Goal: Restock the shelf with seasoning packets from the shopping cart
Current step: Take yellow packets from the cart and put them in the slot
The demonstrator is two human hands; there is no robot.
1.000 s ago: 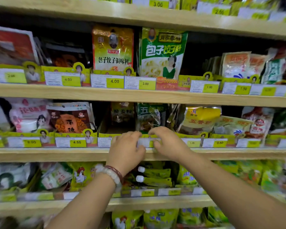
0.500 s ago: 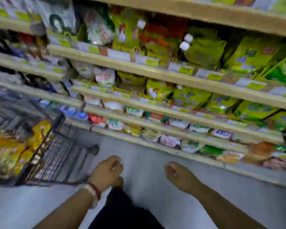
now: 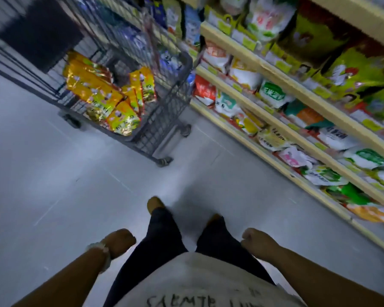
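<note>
A dark wire shopping cart (image 3: 164, 120) stands on the floor at upper centre, beside the shelf (image 3: 284, 127). Several yellow-orange seasoning packets (image 3: 102, 94) lie piled inside it. My left hand (image 3: 119, 241), with a bead bracelet at the wrist, hangs low at my side with loosely curled fingers and holds nothing. My right hand (image 3: 256, 241) hangs the same way on the other side, empty. Both hands are far below the cart and well apart from it. The view is blurred.
Wooden shelves full of green, white and red packets run along the right side. Grey floor (image 3: 42, 173) spreads to the left and front. My legs and feet (image 3: 155, 204) are between my hands. A second wire cart frame (image 3: 20, 63) sits at upper left.
My hands left the shelf's price rail and dropped to my sides. My view swung down and left, from the shelf to the floor and the cart.
</note>
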